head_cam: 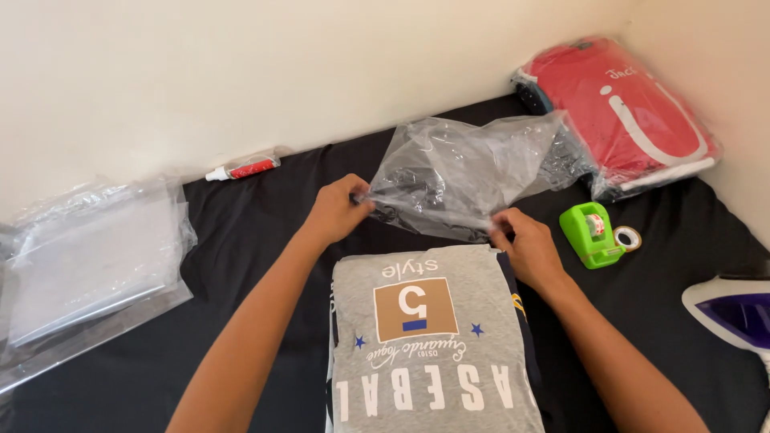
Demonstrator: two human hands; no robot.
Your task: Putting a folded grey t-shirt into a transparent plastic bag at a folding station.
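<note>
A crumpled clear plastic bag (461, 172) lies centre, a flat stack of clear plastic bags (88, 261) far left, and a bagged red folded garment (622, 112) sits top right.

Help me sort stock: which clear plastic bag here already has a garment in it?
The clear bag in the far right corner, filled with a red folded garment. The bag in both hands is empty; the stack of bags at left lies flat.

Folded grey shirt (433, 337): near end cut by bottom edge. Iron (734, 309): only its tip inside right edge. Stack of clear bags (88, 256): runs off left edge. Right hand (529, 250): fingers (504, 228) partly hidden under clear plastic bag (457, 172).
</note>
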